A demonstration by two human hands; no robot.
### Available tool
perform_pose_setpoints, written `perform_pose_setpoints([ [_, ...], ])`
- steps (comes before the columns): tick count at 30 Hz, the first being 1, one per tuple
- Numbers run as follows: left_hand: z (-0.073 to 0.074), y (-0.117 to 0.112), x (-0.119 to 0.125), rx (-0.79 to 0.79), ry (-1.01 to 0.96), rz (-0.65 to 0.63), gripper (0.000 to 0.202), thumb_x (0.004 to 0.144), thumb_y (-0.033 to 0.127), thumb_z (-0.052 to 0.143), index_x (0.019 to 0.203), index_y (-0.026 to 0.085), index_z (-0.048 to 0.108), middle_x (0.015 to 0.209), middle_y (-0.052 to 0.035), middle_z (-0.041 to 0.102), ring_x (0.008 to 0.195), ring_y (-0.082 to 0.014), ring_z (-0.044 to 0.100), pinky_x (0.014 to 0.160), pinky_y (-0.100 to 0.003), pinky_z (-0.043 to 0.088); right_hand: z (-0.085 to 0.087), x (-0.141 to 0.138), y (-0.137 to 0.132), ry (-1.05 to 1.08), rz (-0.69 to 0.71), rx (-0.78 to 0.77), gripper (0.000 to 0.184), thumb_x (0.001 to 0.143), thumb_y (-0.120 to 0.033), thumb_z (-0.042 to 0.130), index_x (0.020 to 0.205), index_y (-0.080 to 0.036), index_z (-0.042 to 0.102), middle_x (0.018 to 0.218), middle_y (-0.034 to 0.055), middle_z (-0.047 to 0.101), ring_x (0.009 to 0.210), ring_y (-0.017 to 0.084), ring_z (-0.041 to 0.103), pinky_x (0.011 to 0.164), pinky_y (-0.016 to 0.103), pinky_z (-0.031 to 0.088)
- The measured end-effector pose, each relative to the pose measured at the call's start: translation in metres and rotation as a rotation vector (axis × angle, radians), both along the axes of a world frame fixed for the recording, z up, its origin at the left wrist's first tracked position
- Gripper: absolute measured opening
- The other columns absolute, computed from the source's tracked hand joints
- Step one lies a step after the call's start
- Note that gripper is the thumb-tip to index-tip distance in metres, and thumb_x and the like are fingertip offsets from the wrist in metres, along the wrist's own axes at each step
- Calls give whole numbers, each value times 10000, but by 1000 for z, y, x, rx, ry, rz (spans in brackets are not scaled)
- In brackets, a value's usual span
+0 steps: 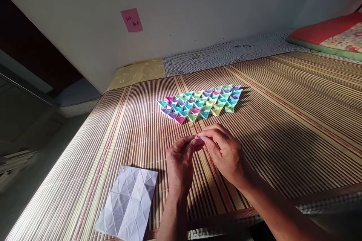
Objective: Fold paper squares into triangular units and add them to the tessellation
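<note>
Striped bamboo mat (283,120) over the whole surface. Grid of small folded paper pieces (201,103), teal, green, purple, pink, lying mid-mat. Creased white paper sheet (128,201) flat near the front left edge. Pink sticky note (131,20) with handwriting on the white wall (198,3). Checked cloth (226,52) along the wall. Red-edged cushion (330,34) far right.

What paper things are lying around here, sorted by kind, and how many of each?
Patchwork of small folded coloured pieces: 1
Creased white sheet: 1
Small pink piece, pinched between left hand and right hand: 1
Pink note on the wall: 1
Total: 4
</note>
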State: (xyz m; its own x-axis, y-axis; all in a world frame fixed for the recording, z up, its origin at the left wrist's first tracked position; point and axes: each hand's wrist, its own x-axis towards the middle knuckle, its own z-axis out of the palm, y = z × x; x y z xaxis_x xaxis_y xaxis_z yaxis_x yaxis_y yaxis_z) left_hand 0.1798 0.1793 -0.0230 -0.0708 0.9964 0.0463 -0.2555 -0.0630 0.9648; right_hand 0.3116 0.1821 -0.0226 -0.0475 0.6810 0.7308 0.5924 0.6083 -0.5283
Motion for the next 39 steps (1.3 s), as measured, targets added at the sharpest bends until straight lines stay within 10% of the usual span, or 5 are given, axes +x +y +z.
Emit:
perform_pose_setpoints([
  [20,2,-1,-11,-19,83,-97,231,773,353,821,747,157,702,667,-19,670,599,-121,562,587,-239,425,4,-6,0,100,96,-332,153,968,-239,579,844,-213,665,776,15,711,717,169,686,683,275,512],
  [26,-3,2,-11,-107,-232,-160,334,581,338,944,761,150,735,711,-25,712,634,-130,610,640,-252,471,7,-11,1,263,83,-437,203,969,-339,562,836,-199,626,690,-1,652,622,158,627,606,259,487],
  [39,-9,-5,-9,-29,-197,-116,222,836,348,774,703,172,746,684,-34,733,623,-141,630,650,-255,465,6,-13,6,410,174,-544,232,962,-389,580,867,-181,622,736,10,637,666,157,613,618,256,497],
])
